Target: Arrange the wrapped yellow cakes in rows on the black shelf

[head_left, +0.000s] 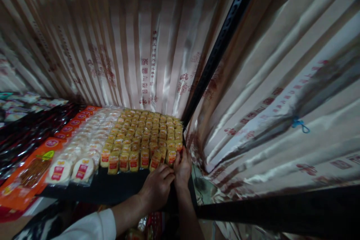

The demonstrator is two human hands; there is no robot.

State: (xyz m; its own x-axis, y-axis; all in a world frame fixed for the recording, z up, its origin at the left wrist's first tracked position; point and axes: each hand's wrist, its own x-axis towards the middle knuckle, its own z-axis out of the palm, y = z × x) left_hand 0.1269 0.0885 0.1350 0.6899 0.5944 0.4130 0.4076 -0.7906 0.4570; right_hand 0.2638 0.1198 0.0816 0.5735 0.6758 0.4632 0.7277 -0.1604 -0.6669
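Observation:
Small yellow wrapped cakes [134, 161] with red and orange labels stand in tight rows at the shelf's right end. My left hand [158, 186] has its fingers curled at the front row, against a tilted wrapped cake [156, 158]. Beside it, my right hand [182, 168] reaches round the front right corner, thumb and fingers closed at the side of the end wrapped cake [171, 156]. The two hands nearly touch. The fingertips are partly hidden and the picture is dim.
Left of the cakes lie clear packs of round white biscuits [83, 168], orange packs [30, 174] and dark shiny packs [36, 131]. A black upright post [216, 52] rises at the back right corner. Printed pale curtains [126, 45] hang behind and to the right.

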